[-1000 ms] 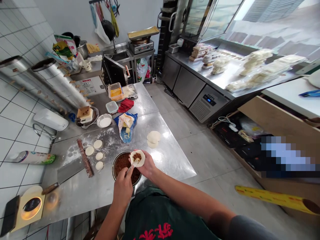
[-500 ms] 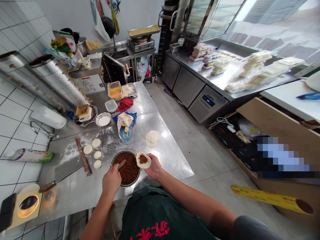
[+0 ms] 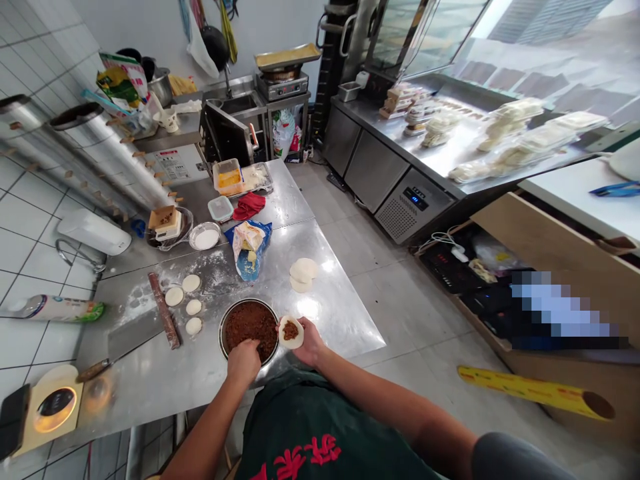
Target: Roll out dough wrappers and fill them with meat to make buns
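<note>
My left hand [image 3: 244, 361] is closed over the near side of a metal bowl [image 3: 221, 341] of dark brown filling [image 3: 250, 323]. The wooden spatula seen in it a moment ago is mostly hidden behind the fingers. To the right of the bowl, my right hand [image 3: 309, 343] cups a round dough wrapper [image 3: 286, 341] from beneath, its fingers wrapped at the edge. A small mound of filling [image 3: 290, 329] lies in the middle of that wrapper. Farther back on the steel table [image 3: 330, 313] are two overlapping flat wrappers [image 3: 303, 272].
On the left lie several dough rounds [image 3: 191, 283], a rolling pin [image 3: 163, 310] and a cleaver [image 3: 135, 333] on the floured steel. Behind the bowl sit a blue bag [image 3: 250, 257], a dish of flour [image 3: 205, 236] and a red cloth [image 3: 249, 206]. The table's right edge drops to the floor.
My left hand has moved right and dipped lower over the bowl, hiding the spatula handle. My right hand has shifted slightly right and down with the filled wrapper, apart from the bowl's middle.
</note>
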Action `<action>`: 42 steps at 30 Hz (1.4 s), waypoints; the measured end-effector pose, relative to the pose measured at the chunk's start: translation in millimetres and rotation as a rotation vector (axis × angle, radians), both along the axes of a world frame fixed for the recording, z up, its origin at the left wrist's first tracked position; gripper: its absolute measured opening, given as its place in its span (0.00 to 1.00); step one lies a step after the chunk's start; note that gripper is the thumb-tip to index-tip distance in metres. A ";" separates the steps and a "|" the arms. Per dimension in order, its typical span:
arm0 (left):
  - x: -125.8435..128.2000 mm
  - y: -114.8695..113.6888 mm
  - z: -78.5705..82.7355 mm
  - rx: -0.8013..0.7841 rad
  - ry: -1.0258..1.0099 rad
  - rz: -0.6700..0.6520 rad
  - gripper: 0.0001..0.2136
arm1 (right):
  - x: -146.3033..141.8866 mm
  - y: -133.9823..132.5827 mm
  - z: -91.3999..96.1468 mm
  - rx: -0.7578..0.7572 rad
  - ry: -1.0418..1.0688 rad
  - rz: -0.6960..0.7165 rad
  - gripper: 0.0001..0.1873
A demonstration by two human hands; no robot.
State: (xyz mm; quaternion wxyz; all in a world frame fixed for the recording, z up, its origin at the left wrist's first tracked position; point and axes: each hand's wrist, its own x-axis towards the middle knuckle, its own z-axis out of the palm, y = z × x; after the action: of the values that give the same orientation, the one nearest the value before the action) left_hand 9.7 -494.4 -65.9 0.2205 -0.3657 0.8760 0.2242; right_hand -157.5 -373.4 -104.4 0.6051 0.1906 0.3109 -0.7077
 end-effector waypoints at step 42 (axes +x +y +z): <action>12.6 6.5 69.3 -0.462 0.670 -0.165 0.27 | 13.7 -69.9 85.8 -0.272 -0.109 -0.111 0.16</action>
State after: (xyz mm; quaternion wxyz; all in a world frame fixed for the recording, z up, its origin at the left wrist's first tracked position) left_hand 22.3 -487.9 3.3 -0.1473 -0.2412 0.9529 0.1098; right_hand -143.8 -443.4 -18.6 0.6011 0.1618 0.1680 -0.7643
